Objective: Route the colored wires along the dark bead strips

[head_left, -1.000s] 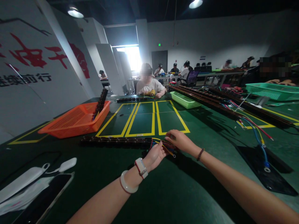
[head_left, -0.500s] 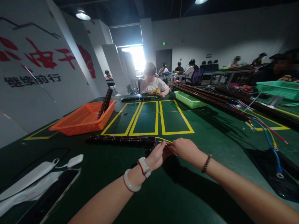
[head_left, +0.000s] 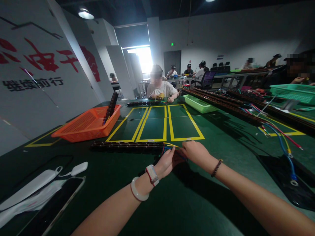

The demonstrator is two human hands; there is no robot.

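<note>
A long black wiring harness (head_left: pixel 128 147) lies crosswise on the green table (head_left: pixel 118 193), its loose wires coming out at the right end. My left hand (head_left: pixel 167 161) is closed around these wires (head_left: pixel 169 145), with yellow, red and blue ones showing beside the fingers. Close against it, my right hand (head_left: pixel 195 153) pinches the wires farther along, its fingertips partly hidden behind the hand. The wire ends between the two hands are mostly covered.
An orange basket (head_left: pixel 83 134) holds another black harness (head_left: pixel 111 106). Yellow tape outlines (head_left: pixel 185 139) mark the table. A green tray (head_left: pixel 200 106) and long harness bundles (head_left: pixel 221 105) lie to the right. A phone (head_left: pixel 52 206) is at the left. A person (head_left: pixel 162 88) sits opposite.
The yellow wire end with a ring lug that stuck out below my right hand is no longer visible. My right hand has shifted slightly; the harness stays in place.
</note>
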